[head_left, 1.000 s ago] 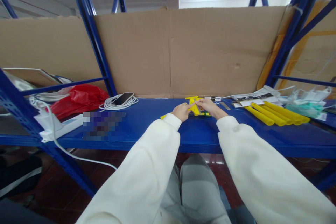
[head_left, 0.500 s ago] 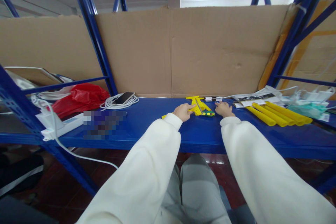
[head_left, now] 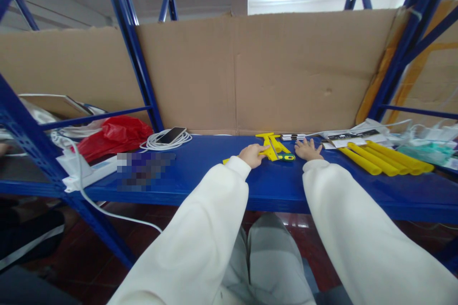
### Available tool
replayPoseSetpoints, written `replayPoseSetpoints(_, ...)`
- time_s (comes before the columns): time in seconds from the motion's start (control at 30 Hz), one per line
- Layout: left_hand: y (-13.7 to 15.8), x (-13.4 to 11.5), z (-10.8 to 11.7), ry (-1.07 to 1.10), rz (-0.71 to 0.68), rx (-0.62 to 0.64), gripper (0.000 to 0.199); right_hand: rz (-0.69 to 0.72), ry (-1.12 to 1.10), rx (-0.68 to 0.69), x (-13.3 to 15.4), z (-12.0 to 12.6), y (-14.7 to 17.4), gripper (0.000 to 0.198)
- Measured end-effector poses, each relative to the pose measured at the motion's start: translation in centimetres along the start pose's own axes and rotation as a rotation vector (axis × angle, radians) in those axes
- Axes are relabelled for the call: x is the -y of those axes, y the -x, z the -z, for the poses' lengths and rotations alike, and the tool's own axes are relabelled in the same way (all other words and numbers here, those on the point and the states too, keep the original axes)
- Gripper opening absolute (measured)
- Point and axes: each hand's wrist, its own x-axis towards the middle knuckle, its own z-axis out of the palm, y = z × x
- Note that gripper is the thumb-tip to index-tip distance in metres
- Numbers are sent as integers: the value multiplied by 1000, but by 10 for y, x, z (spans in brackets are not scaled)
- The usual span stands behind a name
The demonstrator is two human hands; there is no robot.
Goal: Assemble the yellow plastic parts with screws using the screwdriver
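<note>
Right of frame centre: left hand (head_left: 252, 155) clamped on yellow plastic scraper (head_left: 271, 153), its head just right of those fingers, long axis unclear under the hand; right hand (head_left: 307, 149) further right, fingers spread apart, near green-and-yellow handle (head_left: 287, 157); left is nearer.

- L-hand grip (head_left: 252, 155): curled on yel. tool (head_left: 271, 154) at blue shelf (head_left: 211, 186).
- R-hand grip (head_left: 307, 150): splayed, 3 o'clk of tool.
- Yel. tubes (head_left: 388, 157): 3 o'clk of R-hand grip.
- Wht coil (head_left: 167, 146), phone (head_left: 172, 135) on top: 9 o'clk of L-hand grip.
</note>
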Motion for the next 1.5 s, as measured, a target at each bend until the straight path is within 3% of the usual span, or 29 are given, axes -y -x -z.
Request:
replayPoseSetpoints(0.5, 0, -1, 0, -6, 8, -1, 47, 73, 29, -55, 6, 5, 5, 52)
replayPoseSetpoints(0.73, 0, 0, -1, -28, 9, 14, 48, 43, 23, 3, 8, 5, 8, 56)
replayPoseSetpoints(0.97, -1, 1, -1, -29, 2, 5, 47, 165, 113, -103, 13, 16, 6, 38)
replayPoseSetpoints(1.07, -1, 0, 0, -17, 2, 6, 48, 151, 127, -129, 18, 16, 2, 32)
replayPoseSetpoints(1.17, -1, 0, 0, 4, 3, -6, 48, 119, 81, -23, 23, 16, -2, 23)
replayPoseSetpoints(1.27, 0, -1, 0, 23, 3, -1, 48, 177, 34, 41, 24, 16, -4, 15)
replayPoseSetpoints(1.5, -1, 0, 1, 36, -6, 19, 43, 304, -182, -130, 30, 18, -1, 11)
